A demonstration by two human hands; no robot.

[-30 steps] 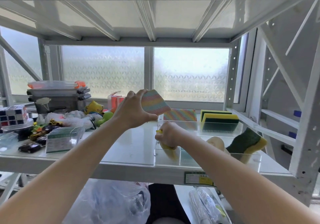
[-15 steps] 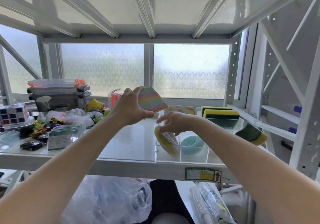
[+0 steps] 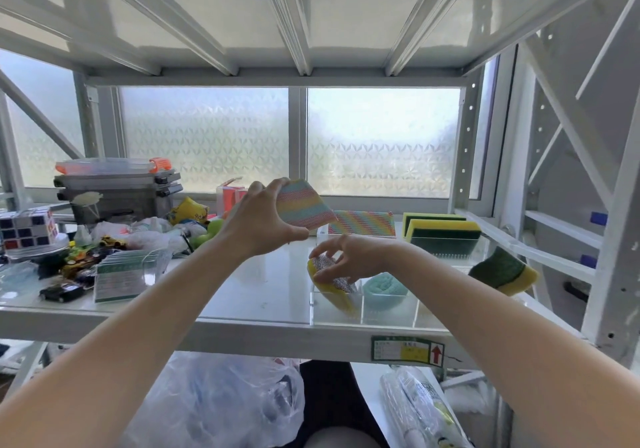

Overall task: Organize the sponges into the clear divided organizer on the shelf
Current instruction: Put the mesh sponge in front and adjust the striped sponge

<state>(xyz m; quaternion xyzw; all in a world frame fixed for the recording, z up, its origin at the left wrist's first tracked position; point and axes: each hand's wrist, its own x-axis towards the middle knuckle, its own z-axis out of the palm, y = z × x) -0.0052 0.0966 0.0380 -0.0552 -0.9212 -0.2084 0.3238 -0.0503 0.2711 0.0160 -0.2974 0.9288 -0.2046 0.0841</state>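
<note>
My left hand grips a rainbow-striped flat sponge, raised above the shelf left of the clear divided organizer. My right hand hovers with spread fingers over a yellow sponge with a silver mesh face, which leans tilted in the organizer's front left compartment; the fingertips touch or nearly touch it. A teal round sponge fills the compartment beside it. A second rainbow sponge and two yellow-green sponges stand at the back. Another green-yellow sponge lies tilted at the right.
Clutter fills the shelf's left part: stacked grey containers, a puzzle cube, small toys, plastic bags and a clear card holder. White frame posts rise at the right. A plastic bag sits below the shelf.
My right hand has released the yellow mesh sponge into the front left compartment and opened above it. The left hand kept the rainbow sponge raised. The camera view tilted up slightly.
</note>
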